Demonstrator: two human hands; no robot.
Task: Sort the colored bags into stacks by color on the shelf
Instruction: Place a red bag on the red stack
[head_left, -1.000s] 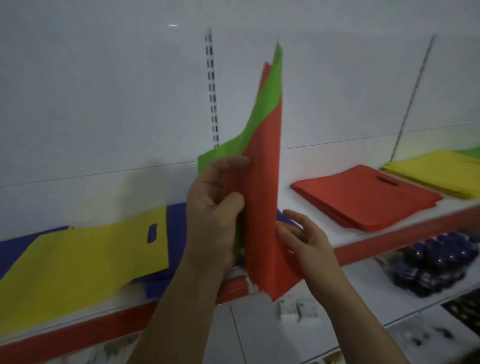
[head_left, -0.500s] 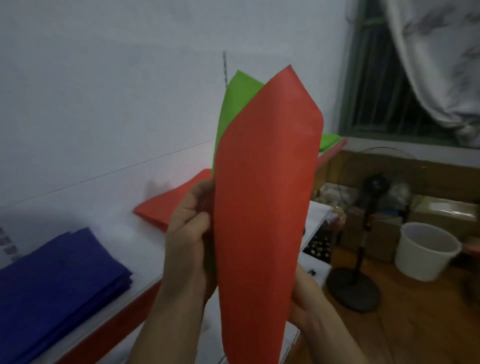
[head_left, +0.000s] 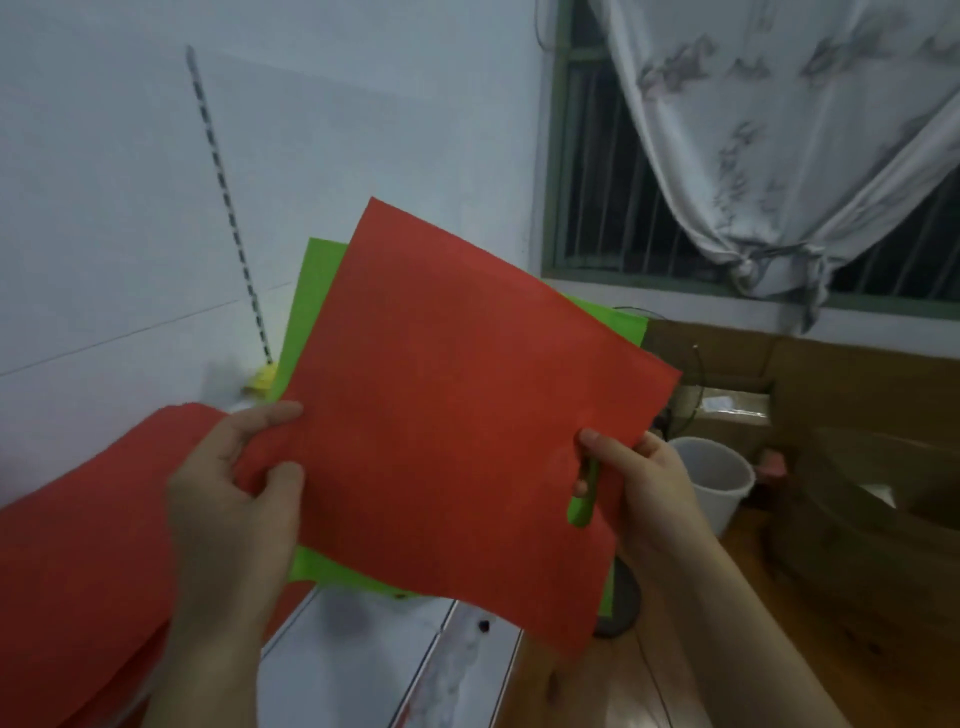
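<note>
- Red bag (head_left: 457, 415) held up flat in front of the person, tilted so its upper corner points up and to the left, between both hands and above the shelf (head_left: 363, 654).
- Green bag (head_left: 311, 296) lies directly behind the red one; its edges show at the upper left, at the right corner and along the bottom, and a strip of green shows through the red bag's handle cutout.
- Left hand (head_left: 234, 499) pinches the left edge of the red bag, thumb and forefinger curled on its front face, the other fingers behind.
- Right hand (head_left: 644, 493) grips the right side just beside the handle cutout, thumb pressed on the front, fingers hidden behind; it probably holds the green bag too, though the view is too poor to be sure.
- Stack of red bags (head_left: 78, 545) lies on the shelf at the lower left, partly behind the left forearm.
- Slotted rail (head_left: 228, 208) runs up the white wall, with a small yellow scrap (head_left: 262, 379) at its foot.
- White bucket (head_left: 717, 483) stands on the wooden floor to the right, near brown boxes (head_left: 857, 467).
- Pale curtain (head_left: 779, 130) hangs knotted across the barred window (head_left: 597, 182).
</note>
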